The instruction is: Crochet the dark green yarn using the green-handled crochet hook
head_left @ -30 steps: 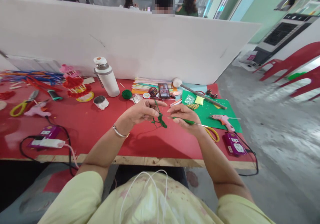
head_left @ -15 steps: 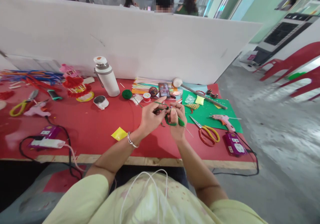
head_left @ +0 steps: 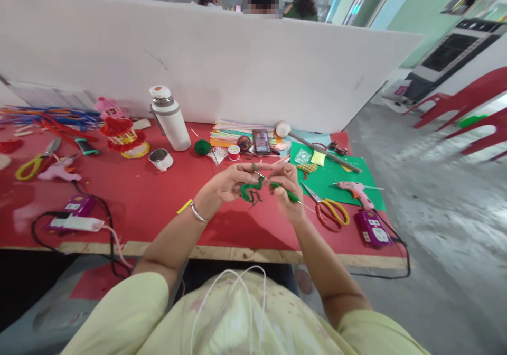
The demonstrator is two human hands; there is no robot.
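My left hand (head_left: 229, 181) pinches a small strip of green crochet work (head_left: 250, 190), which hangs in a curl below the fingers. In my right hand (head_left: 288, 188) is a crochet hook with a green handle (head_left: 291, 194); its metal tip reaches left to the yarn at my left fingertips. A thin metal end sticks out behind the handle. The ball of green yarn (head_left: 202, 147) lies on the red table beyond my left hand. Near it are a spool of red thread (head_left: 234, 152) and a dark multicoloured yarn ball (head_left: 244, 143).
Scissors (head_left: 328, 207) and a pink glue gun (head_left: 356, 190) lie on the right, by a green sheet (head_left: 366, 178). A white flask (head_left: 172, 122) and a steel-lined cup (head_left: 160, 159) stand left of centre. A white partition (head_left: 237, 69) borders the back; people sit beyond it.
My hands have drawn apart, the left moving leftward and the right slightly right. The green crochet work and the hook now show between them. My left wrist covers more of the yellow piece.
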